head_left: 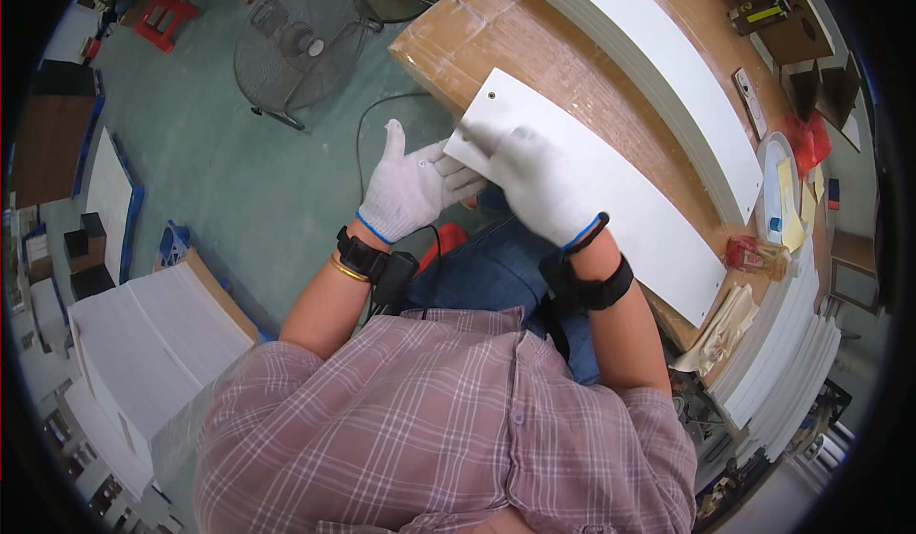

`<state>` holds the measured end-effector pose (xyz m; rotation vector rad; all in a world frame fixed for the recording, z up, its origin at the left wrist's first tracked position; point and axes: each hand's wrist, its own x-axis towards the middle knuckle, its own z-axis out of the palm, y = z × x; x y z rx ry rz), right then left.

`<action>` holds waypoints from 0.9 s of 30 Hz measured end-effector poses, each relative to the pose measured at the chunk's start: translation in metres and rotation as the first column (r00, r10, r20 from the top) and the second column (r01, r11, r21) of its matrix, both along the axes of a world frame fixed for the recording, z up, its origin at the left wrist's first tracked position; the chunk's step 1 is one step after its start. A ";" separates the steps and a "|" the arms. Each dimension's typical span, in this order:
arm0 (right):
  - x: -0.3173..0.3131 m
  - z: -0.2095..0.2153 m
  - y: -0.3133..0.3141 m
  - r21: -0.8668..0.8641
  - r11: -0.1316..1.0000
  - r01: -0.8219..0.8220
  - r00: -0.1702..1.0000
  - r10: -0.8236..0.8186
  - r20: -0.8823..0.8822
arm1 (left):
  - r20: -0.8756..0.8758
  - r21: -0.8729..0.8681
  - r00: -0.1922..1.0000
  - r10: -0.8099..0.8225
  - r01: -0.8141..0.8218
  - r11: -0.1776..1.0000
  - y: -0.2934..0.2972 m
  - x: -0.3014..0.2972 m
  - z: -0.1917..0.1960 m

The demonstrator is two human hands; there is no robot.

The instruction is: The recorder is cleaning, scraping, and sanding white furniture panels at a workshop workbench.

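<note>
A long white panel (582, 186) with small holes near its ends lies on the wrapped table, its left end by my hands. My left hand (405, 190), in a white knit glove, is open and palm up beside that end, thumb raised and fingertips at the panel's edge. On its palm shows a small round bit (423, 164), too small to name. Over the panel's left end is my right hand (544, 181), gloved too; motion smears its fingers, so whether they hold anything cannot be made out.
Behind the panel lies a stack of white boards (658, 66). At the table's right are a glass jar (759, 254), a white tray (766, 176) and a cloth (716, 334). A floor fan (303, 45) stands ahead; stacked white boards (157, 329) stand left.
</note>
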<state>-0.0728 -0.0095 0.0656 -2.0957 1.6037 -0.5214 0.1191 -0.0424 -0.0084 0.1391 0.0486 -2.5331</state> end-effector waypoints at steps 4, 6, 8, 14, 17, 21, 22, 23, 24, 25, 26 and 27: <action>-0.006 -0.004 -0.017 0.036 0.971 0.238 0.966 -0.232 -0.114 | 0.262 0.017 0.965 -0.003 -0.002 1.000 0.000 -0.003 0.007; 0.007 -0.014 -0.002 0.056 0.993 0.107 0.969 -0.091 -0.231 | 0.278 0.007 0.960 -0.014 0.013 1.000 -0.005 -0.006 0.003; 0.024 0.003 0.020 0.164 0.979 -0.120 0.975 0.147 -0.164 | 0.366 -0.063 0.930 -0.034 0.062 0.996 -0.008 -0.004 -0.002; -0.049 0.014 0.093 0.329 0.665 0.670 0.640 -0.742 0.199 | 0.534 -0.175 0.846 -0.004 0.115 0.978 -0.016 -0.004 -0.002; -0.101 -0.033 0.132 0.101 0.490 0.866 0.479 -0.871 0.113 | 0.585 -0.305 0.808 0.070 0.139 0.942 -0.021 -0.005 -0.009; -0.055 -0.030 0.118 -0.251 0.659 0.709 0.641 -0.751 -0.158 | 0.610 -0.311 0.789 0.067 0.161 0.937 -0.023 -0.003 -0.011; -0.030 -0.025 0.102 -0.199 0.728 0.656 0.707 -0.685 -0.173 | 0.639 -0.311 0.765 0.081 0.161 0.937 -0.024 -0.003 -0.013; -0.008 -0.023 0.087 -0.207 0.800 0.563 0.792 -0.594 -0.140 | 0.639 -0.311 0.765 0.076 0.167 0.936 -0.026 -0.004 -0.016; 0.015 -0.016 0.071 -0.161 0.849 0.504 0.852 -0.519 -0.069 | 0.662 -0.350 0.745 0.081 0.213 0.912 -0.027 -0.003 -0.019; 0.034 -0.024 0.059 -0.021 0.899 0.436 0.899 -0.437 -0.035 | 0.686 -0.387 0.722 0.089 0.260 0.885 -0.029 -0.001 -0.019; 0.052 -0.012 0.051 0.067 0.933 0.355 0.931 -0.346 -0.112 | 0.687 -0.388 0.721 0.088 0.261 0.884 -0.033 0.002 -0.019; 0.061 -0.014 0.047 0.166 0.960 0.227 0.961 -0.193 -0.199 | 0.709 -0.348 0.704 0.052 0.284 0.894 -0.037 0.005 -0.016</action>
